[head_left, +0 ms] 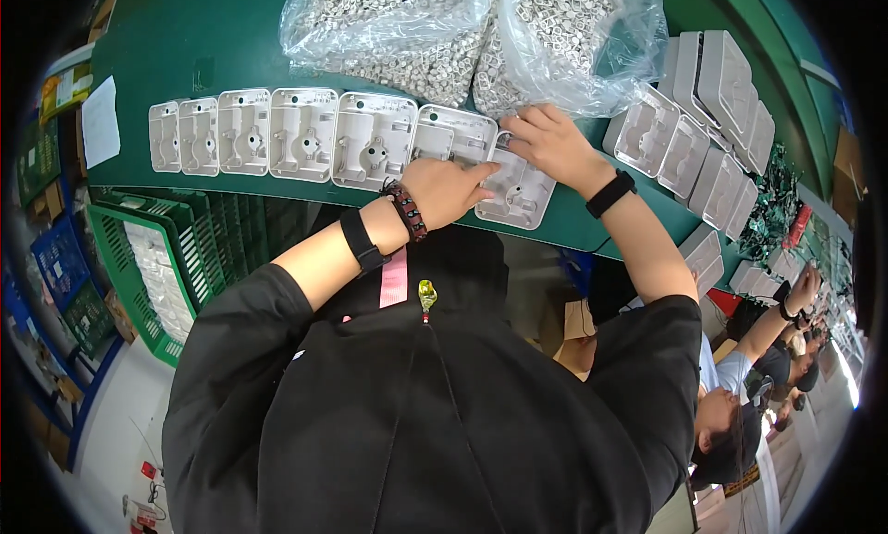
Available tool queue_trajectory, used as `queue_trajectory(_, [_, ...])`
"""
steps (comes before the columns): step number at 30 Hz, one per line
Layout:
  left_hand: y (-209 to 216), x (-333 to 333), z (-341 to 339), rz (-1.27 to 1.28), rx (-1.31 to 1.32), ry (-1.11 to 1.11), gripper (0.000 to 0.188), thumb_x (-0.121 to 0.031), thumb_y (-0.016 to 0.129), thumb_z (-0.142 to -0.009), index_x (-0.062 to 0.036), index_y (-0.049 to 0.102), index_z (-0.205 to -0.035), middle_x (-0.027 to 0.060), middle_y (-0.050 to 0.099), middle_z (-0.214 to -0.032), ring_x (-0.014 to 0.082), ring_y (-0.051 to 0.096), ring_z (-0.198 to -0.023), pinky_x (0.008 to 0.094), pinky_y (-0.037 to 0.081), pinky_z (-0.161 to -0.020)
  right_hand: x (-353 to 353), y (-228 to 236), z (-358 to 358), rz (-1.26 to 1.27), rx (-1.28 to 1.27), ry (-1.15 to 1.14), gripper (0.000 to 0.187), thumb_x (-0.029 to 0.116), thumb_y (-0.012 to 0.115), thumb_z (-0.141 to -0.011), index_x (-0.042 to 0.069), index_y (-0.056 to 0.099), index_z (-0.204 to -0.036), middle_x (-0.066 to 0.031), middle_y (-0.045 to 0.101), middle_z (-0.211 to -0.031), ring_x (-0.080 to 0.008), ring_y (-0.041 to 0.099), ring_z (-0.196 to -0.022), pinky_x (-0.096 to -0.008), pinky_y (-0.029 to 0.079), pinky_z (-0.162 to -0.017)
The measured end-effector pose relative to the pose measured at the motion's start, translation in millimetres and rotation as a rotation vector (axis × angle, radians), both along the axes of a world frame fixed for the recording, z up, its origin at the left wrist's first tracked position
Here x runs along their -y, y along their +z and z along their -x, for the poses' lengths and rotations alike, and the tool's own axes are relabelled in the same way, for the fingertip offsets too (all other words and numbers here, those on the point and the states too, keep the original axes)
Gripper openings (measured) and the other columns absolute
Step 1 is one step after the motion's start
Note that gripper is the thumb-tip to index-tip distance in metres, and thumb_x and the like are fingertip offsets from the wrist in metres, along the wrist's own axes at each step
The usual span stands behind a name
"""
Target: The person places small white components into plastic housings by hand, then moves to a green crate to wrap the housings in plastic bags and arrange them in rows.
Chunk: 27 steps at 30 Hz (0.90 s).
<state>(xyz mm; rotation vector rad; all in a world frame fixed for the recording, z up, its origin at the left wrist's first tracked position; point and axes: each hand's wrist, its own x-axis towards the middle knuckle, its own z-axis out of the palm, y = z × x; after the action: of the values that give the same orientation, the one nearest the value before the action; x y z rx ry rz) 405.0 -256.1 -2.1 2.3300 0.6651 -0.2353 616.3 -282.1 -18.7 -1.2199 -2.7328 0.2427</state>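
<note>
My left hand lies flat on the near edge of a white moulded plastic housing, its grip spread and pressing down rather than pinching. My right hand rests on the far corner of that same housing, fingers curled together over its rim; I cannot tell whether that grip pinches a small part beneath them. The housing sits tilted at the near edge of the green surface, at the right end of a row of like housings that runs away to the left of my left hand, each open side up and touching its neighbour. To do this well, I judge I should keep the left palm steady as an anchor so the piece does not slide off the edge, and work the right fingertips squarely downward. Just beyond my right hand lie two clear plastic bags bulging with small pale parts. To the right of my hands, more white housings stand stacked and leaning. Far left of the grip a white paper sheet hangs at the surface's end, and below it stands a green slatted crate holding white pieces. Another person's hand works well off to the right.
</note>
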Motion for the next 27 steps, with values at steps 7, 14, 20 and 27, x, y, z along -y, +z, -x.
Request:
queue_trajectory(7, [0, -1, 5, 0.055, 0.134, 0.092, 0.037, -0.04, 0.041, -0.086, -0.0167, 0.044, -0.115, 0.0054, 0.054, -0.055, 0.022, 0.052, -0.045, 0.0328, 0.039, -0.043, 8, 30, -3, 0.15, -0.27, -0.288, 0.017, 0.009, 0.058, -0.065, 0.008, 0.06, -0.082, -0.0048, 0.05, -0.099, -0.0217, 0.046, -0.093, -0.0308, 0.035, -0.083])
queue_trajectory(14, [23, -21, 21, 1.306, 0.286, 0.605, 0.048, -0.046, 0.029, -0.089, -0.0078, 0.043, -0.114, -0.004, 0.037, -0.061, 0.0066, 0.03, -0.048, 0.0206, 0.028, -0.044, 29, 55, 77, 0.241, -0.712, -0.778, 0.018, 0.003, 0.061, -0.065, 0.006, 0.059, -0.083, -0.0071, 0.049, -0.091, -0.0225, 0.045, -0.089, -0.0308, 0.035, -0.079])
queue_trajectory(20, [43, -39, 32, 1.502, 0.202, 0.538, 0.045, -0.043, 0.03, -0.09, -0.0067, 0.043, -0.113, -0.0047, 0.036, -0.064, 0.0044, 0.03, -0.052, 0.0185, 0.026, -0.047, 29, 66, 113, 0.245, -0.703, -0.797, 0.018, 0.0, 0.06, -0.066, 0.005, 0.057, -0.083, -0.0062, 0.051, -0.082, -0.0224, 0.047, -0.079, -0.0314, 0.036, -0.074])
queue_trajectory(27, [33, -31, 50, 0.666, 0.268, 0.3, 0.036, -0.042, 0.039, -0.087, -0.0076, 0.049, -0.09, 0.0056, 0.047, -0.065, 0.0129, 0.044, -0.056, 0.0253, 0.036, -0.052, 22, 65, 111, 0.316, -0.803, -0.745, 0.018, 0.001, 0.06, -0.068, 0.006, 0.056, -0.085, -0.0065, 0.054, -0.07, -0.0225, 0.052, -0.067, -0.0316, 0.039, -0.066])
